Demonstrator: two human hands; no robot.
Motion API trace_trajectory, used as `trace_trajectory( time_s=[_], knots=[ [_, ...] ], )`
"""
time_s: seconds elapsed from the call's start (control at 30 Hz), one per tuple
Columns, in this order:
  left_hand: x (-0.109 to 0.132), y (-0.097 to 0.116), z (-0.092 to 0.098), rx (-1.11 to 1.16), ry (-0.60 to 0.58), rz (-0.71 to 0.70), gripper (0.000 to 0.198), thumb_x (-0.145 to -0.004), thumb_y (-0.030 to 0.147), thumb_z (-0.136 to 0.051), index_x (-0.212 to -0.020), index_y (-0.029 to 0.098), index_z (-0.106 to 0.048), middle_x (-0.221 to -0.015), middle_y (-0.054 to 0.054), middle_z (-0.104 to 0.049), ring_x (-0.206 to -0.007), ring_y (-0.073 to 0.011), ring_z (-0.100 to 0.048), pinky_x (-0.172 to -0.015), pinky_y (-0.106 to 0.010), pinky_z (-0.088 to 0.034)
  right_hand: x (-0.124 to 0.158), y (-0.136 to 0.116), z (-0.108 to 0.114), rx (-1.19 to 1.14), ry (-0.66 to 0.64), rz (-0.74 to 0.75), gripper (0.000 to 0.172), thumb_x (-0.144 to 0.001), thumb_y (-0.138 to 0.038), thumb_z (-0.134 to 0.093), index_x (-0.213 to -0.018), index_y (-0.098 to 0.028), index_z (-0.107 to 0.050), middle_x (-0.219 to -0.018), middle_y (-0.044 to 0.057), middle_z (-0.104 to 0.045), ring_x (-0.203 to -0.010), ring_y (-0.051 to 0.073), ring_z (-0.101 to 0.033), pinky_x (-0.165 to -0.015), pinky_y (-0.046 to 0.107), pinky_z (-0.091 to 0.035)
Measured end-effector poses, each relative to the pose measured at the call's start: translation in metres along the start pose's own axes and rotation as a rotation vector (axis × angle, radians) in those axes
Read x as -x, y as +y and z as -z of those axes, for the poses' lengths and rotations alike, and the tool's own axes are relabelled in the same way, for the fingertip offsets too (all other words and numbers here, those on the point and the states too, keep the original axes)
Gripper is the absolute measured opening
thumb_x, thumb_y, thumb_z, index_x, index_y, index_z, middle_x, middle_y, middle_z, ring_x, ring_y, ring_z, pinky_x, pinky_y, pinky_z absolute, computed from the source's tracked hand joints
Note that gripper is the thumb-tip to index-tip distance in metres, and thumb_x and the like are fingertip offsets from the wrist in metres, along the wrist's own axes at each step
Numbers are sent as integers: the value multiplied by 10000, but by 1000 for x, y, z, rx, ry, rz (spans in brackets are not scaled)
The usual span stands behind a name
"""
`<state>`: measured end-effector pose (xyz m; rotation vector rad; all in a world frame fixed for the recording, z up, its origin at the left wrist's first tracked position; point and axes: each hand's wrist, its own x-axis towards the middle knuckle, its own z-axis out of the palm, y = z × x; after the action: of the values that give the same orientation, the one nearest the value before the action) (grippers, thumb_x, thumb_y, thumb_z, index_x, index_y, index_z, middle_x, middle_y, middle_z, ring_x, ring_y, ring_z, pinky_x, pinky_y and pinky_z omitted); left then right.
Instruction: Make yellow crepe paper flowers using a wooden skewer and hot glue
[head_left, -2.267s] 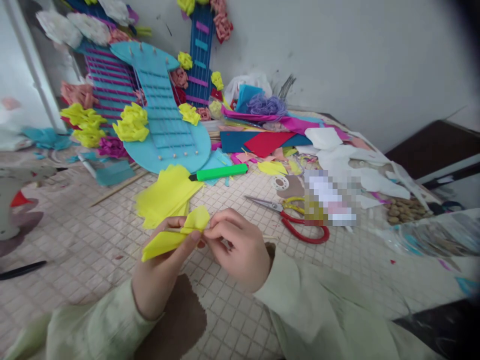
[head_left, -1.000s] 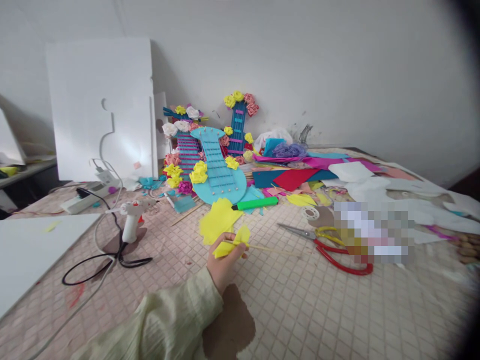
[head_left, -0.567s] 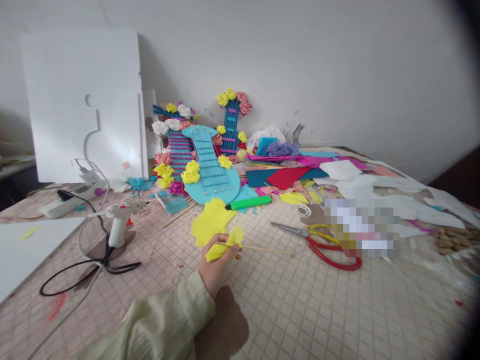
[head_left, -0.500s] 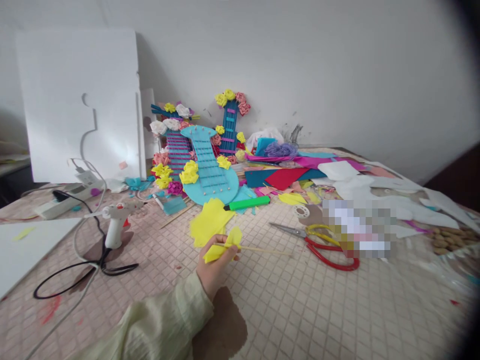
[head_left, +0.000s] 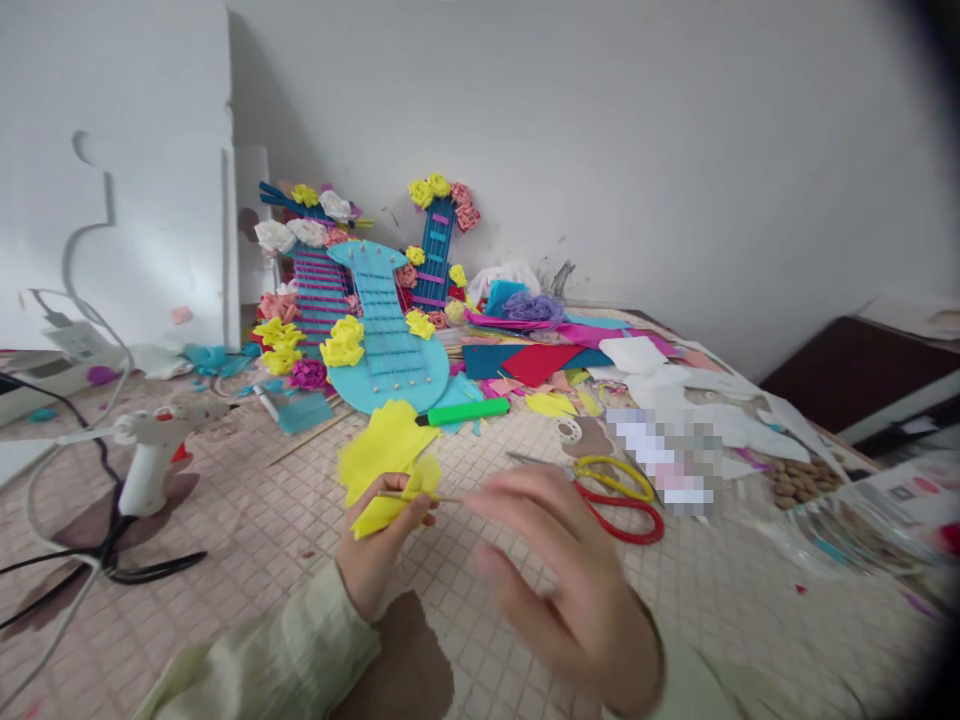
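Yellow paper [head_left: 374, 516] and a thin stick [head_left: 451, 499] are pinched in the left hand [head_left: 373, 563]; the right hand [head_left: 576, 575], spread and apparently empty, hovers beside the stick, contact unclear. Knocking it could loosen or crease the paper.

No legible text or numbers.

Saw right hand [head_left: 574, 580] come back into view since half a second ago, blurred, thumb and fingers apart near thin stick [head_left: 451, 499], now covering part of scissors [head_left: 619, 498]. Turned view rightward, cutting off left edge of white board [head_left: 165, 220]
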<state>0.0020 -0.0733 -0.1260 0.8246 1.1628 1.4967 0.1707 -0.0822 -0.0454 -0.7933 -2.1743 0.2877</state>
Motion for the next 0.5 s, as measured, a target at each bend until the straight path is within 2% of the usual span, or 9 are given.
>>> trace_trajectory(
  time_s=[0.1, 0.17, 0.2, 0.3, 0.43, 0.5],
  knots=[
    [-1, -1, 3, 22, 9, 7, 216, -640, 251, -694, -772, 179, -539, -613, 44, -647, -574, -100, -602, -589, -202, -472, -3, 23, -21, -10, -264, -142, 288, -876, -288, -469, -1139, -173, -494, -1008, 69, -582, -950, 209, -510, -814, 356, -426],
    [-1, -1, 3, 47, 15, 21, 217, -630, 240, -702, -768, 174, -549, -616, 44, -636, -575, -100, -597, -600, -211, -480, -2, 37, -32, -42, -424, -196, 190, -900, -257, -419, -987, -174, -566, -870, 40, -605, -827, 176, -540, -721, 299, -427],
    [-1, 0, 2, 63, 18, 32, 221, -621, 237, -708, -761, 171, -551, -624, 42, -632, -580, -104, -596, -599, -218, -486, -1, 42, -34, -66, -469, -207, 200, -910, -231, -390, -888, -170, -579, -788, 24, -595, -757, 154, -540, -667, 269, -414],
    [-3, 6, 1, 136, 47, 61, 245, -597, 234, -716, -753, 183, -535, -657, 46, -622, -625, -115, -602, -589, -230, -506, 2, 52, -28, -112, -510, -241, 257, -912, -205, -369, -734, -164, -549, -654, -12, -526, -638, 114, -494, -576, 228, -352],
    [-9, 20, 2, 243, 117, 60, 286, -577, 236, -711, -753, 209, -487, -695, 62, -623, -666, -108, -616, -627, -227, -520, 0, 66, -2, -152, -553, -345, 194, -869, -237, -447, -731, -164, -563, -580, -43, -445, -542, 84, -401, -503, 207, -289],
    [-10, 24, 1, 261, 114, 67, 297, -574, 241, -710, -762, 207, -482, -707, 44, -638, -665, -126, -629, -637, -248, -525, -5, 71, 7, -184, -484, -440, 163, -825, -306, -515, -794, -160, -582, -521, -67, -329, -479, 73, -315, -457, 203, -246]
  ],
)
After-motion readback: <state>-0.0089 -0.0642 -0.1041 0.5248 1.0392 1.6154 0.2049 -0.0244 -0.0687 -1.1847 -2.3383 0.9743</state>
